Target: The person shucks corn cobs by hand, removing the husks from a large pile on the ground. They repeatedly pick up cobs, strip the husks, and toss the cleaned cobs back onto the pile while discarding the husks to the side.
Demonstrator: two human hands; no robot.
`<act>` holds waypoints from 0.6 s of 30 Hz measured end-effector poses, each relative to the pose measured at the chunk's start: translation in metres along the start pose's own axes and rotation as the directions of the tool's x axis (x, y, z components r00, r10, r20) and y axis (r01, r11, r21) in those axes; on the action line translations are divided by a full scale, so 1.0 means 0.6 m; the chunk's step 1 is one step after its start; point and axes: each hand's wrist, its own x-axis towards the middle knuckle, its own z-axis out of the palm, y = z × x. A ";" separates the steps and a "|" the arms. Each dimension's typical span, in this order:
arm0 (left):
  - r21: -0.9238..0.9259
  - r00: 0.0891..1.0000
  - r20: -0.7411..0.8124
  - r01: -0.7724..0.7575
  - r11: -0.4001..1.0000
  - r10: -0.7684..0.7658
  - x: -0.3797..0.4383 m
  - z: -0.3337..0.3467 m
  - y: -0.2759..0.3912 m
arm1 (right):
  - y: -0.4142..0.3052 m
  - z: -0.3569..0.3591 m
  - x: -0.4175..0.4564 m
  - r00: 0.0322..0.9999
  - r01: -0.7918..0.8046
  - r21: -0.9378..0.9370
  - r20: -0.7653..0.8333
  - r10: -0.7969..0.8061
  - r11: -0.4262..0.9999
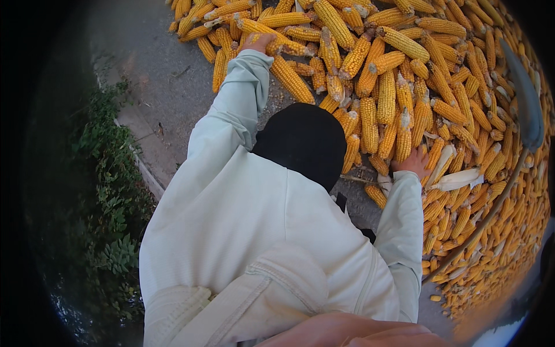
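My left hand (pixel 260 42) is at the near left edge of a heap of yellow corn cobs. One cob (pixel 279 40) lies across its fingers and hides their tips, so its grip cannot be made out. Lower and to the right, my right hand (pixel 412 163) rests against the heap, touching the end of an upright-lying cob (pixel 404 136). Its fingertips disappear among the ears. Between my arms, several husked cobs, such as a long one (pixel 291 80), lie on the grey concrete ground (pixel 167 82).
A long-handled tool with a grey blade (pixel 527 108), perhaps a shovel, extends over the corn at right, its shaft (pixel 485 221) curving in the view. Dry husk (pixel 458 179) lies among the cobs. Green plants (pixel 115 208) grow beyond a concrete kerb (pixel 145 171) at left.
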 end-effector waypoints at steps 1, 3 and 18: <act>-0.380 0.932 0.234 -0.175 0.908 0.278 -0.018 0.027 0.088 | 0.001 0.006 0.000 1.000 -0.011 -0.002 0.002 0.011 1.000; -0.765 0.665 0.464 -0.032 0.643 0.585 -0.051 0.056 0.221 | -0.001 0.004 -0.005 1.000 -0.011 0.003 0.008 0.011 1.000; 0.926 0.903 0.346 -0.372 0.064 0.254 -0.068 0.133 -0.070 | -0.001 0.003 -0.005 1.000 -0.018 0.014 0.023 0.018 1.000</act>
